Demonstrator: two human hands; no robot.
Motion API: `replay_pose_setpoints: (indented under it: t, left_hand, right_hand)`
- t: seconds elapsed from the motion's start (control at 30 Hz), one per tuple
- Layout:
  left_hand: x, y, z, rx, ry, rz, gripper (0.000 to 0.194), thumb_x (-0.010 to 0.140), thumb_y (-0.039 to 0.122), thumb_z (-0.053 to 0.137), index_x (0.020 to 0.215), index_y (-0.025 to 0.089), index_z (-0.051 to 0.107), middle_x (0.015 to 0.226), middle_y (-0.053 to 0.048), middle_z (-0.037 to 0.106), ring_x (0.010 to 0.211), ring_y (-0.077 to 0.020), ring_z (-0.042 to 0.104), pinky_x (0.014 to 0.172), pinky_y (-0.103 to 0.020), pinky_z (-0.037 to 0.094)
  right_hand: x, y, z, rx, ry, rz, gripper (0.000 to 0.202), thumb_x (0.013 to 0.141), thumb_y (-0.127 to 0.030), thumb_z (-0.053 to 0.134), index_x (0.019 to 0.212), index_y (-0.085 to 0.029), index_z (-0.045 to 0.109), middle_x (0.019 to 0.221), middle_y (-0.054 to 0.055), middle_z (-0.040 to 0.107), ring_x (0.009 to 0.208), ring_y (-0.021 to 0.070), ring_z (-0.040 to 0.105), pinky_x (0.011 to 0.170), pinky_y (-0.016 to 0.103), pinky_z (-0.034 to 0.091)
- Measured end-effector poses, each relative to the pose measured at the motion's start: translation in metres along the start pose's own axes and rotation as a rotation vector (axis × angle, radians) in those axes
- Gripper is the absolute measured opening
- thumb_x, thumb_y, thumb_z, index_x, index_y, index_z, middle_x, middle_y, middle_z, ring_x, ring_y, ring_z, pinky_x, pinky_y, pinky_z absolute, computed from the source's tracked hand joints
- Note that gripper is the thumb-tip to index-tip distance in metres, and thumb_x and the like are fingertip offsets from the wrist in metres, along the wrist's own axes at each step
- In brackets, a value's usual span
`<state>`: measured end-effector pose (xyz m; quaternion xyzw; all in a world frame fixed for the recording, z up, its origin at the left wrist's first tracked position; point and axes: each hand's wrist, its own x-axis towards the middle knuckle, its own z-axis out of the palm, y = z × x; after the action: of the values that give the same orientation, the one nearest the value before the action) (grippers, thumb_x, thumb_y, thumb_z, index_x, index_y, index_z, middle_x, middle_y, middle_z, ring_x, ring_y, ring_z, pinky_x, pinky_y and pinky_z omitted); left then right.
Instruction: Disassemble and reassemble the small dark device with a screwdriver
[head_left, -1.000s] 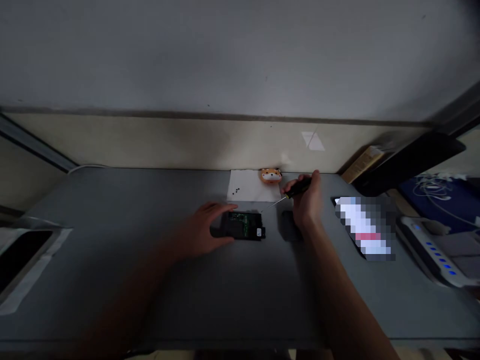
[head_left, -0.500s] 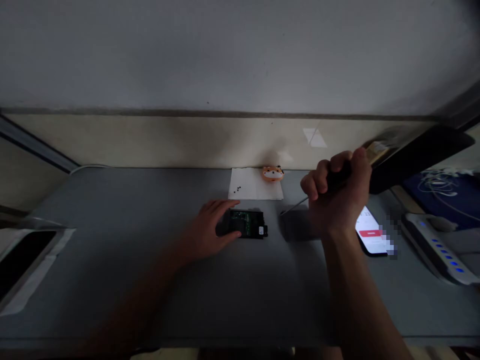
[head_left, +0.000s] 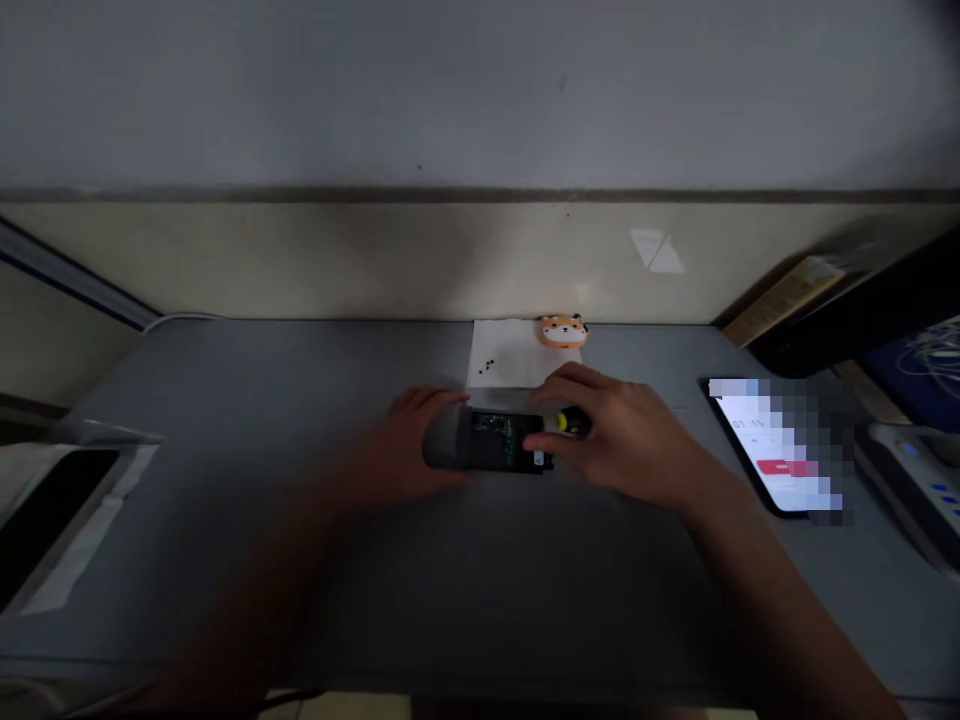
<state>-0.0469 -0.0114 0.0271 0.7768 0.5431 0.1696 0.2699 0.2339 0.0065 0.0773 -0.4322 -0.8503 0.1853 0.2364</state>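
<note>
A small black device with an exposed green circuit board [head_left: 501, 440] lies on the grey table. My left hand [head_left: 412, 445] is at its left end, fingers and thumb curved round a dark grey piece [head_left: 447, 436] that meets the device. From the right, my right hand [head_left: 600, 430] has its fingers and thumb at the device's right end. A screwdriver with a yellow and black handle [head_left: 574, 421] is held in that hand, its shaft hidden by the fingers.
Behind the device, a white paper [head_left: 499, 345] bears several tiny dark screws [head_left: 487, 365] and an orange animal-faced case [head_left: 565, 331]. A lit phone [head_left: 772, 450] and a power strip [head_left: 919, 480] are at the right. Another dark-screened device [head_left: 56, 515] lies at the left.
My right hand has come down and left to the device with the screwdriver. The dark grey piece, earlier lying to the right, is now at my left hand. The view has shifted slightly.
</note>
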Motion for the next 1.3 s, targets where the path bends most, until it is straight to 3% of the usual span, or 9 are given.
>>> replay_pose_setpoints:
  t: [0.13, 0.23, 0.33, 0.5, 0.63, 0.73, 1.07, 1.3]
  left_hand:
    - [0.0, -0.011, -0.011, -0.063, 0.006, -0.025, 0.067, 0.077, 0.046, 0.083, 0.137, 0.027, 0.062, 0.146, -0.01, 0.056, 0.138, -0.0352, 0.054, 0.12, -0.055, 0.045]
    - [0.002, -0.012, -0.011, -0.076, 0.034, 0.019, 0.054, 0.088, 0.049, 0.072, 0.135, 0.025, 0.063, 0.137, -0.01, 0.062, 0.135, -0.0327, 0.056, 0.118, -0.053, 0.046]
    - [0.003, -0.005, -0.007, -0.045, 0.043, 0.055, 0.053, 0.091, 0.046, 0.07, 0.137, 0.023, 0.062, 0.137, -0.011, 0.063, 0.136, -0.0323, 0.054, 0.12, -0.053, 0.042]
    - [0.004, 0.009, 0.001, 0.02, -0.02, 0.078, 0.068, 0.081, 0.048, 0.083, 0.141, 0.022, 0.06, 0.145, -0.012, 0.061, 0.14, -0.0357, 0.05, 0.122, -0.056, 0.037]
    - [0.005, 0.011, 0.005, 0.02, 0.001, 0.148, 0.051, 0.082, 0.046, 0.08, 0.125, 0.024, 0.066, 0.132, -0.009, 0.067, 0.132, -0.0333, 0.056, 0.118, -0.053, 0.042]
    - [0.005, 0.012, 0.006, 0.028, 0.026, 0.17, 0.042, 0.083, 0.042, 0.075, 0.119, 0.024, 0.066, 0.126, -0.009, 0.068, 0.127, -0.0321, 0.058, 0.115, -0.052, 0.043]
    - [0.003, 0.016, 0.005, 0.056, 0.025, 0.19, 0.039, 0.083, 0.034, 0.067, 0.12, 0.023, 0.063, 0.123, -0.009, 0.068, 0.125, -0.0326, 0.059, 0.113, -0.053, 0.044]
    - [0.0, 0.017, 0.006, 0.038, 0.076, 0.158, 0.041, 0.083, 0.031, 0.064, 0.122, 0.022, 0.059, 0.123, -0.01, 0.068, 0.124, -0.033, 0.06, 0.111, -0.051, 0.045]
  right_hand:
    - [0.0, 0.003, 0.009, -0.199, -0.234, 0.053, 0.044, 0.081, -0.047, 0.085, 0.119, -0.027, 0.073, 0.12, 0.007, 0.073, 0.072, 0.0185, 0.066, 0.059, 0.031, 0.036]
    - [0.001, 0.001, 0.01, -0.261, -0.319, 0.07, 0.054, 0.081, -0.05, 0.084, 0.128, -0.026, 0.069, 0.124, 0.009, 0.072, 0.085, 0.0244, 0.072, 0.062, 0.032, 0.04]
    - [0.001, -0.003, 0.008, -0.29, -0.365, 0.08, 0.054, 0.086, -0.047, 0.079, 0.133, -0.026, 0.065, 0.126, 0.009, 0.071, 0.092, 0.0261, 0.074, 0.066, 0.031, 0.043]
    - [0.001, -0.003, 0.006, -0.259, -0.357, 0.079, 0.047, 0.087, -0.036, 0.076, 0.132, -0.029, 0.065, 0.129, 0.006, 0.071, 0.09, 0.023, 0.074, 0.068, 0.03, 0.047]
    - [0.002, -0.001, 0.003, -0.241, -0.367, 0.097, 0.054, 0.084, -0.036, 0.079, 0.135, -0.028, 0.064, 0.129, 0.005, 0.071, 0.091, 0.0234, 0.073, 0.067, 0.031, 0.046]
    - [0.002, -0.002, -0.001, -0.213, -0.369, 0.104, 0.046, 0.084, -0.036, 0.079, 0.128, -0.026, 0.068, 0.126, 0.004, 0.072, 0.091, 0.0225, 0.073, 0.067, 0.03, 0.045]
    - [-0.001, -0.008, -0.005, -0.142, -0.321, 0.114, 0.047, 0.08, -0.033, 0.082, 0.124, -0.024, 0.067, 0.113, 0.006, 0.072, 0.085, 0.0204, 0.07, 0.067, 0.029, 0.046]
    - [0.0, -0.01, 0.0, -0.142, -0.286, 0.111, 0.048, 0.079, -0.032, 0.083, 0.122, -0.024, 0.063, 0.119, 0.005, 0.07, 0.085, 0.0202, 0.071, 0.068, 0.03, 0.046]
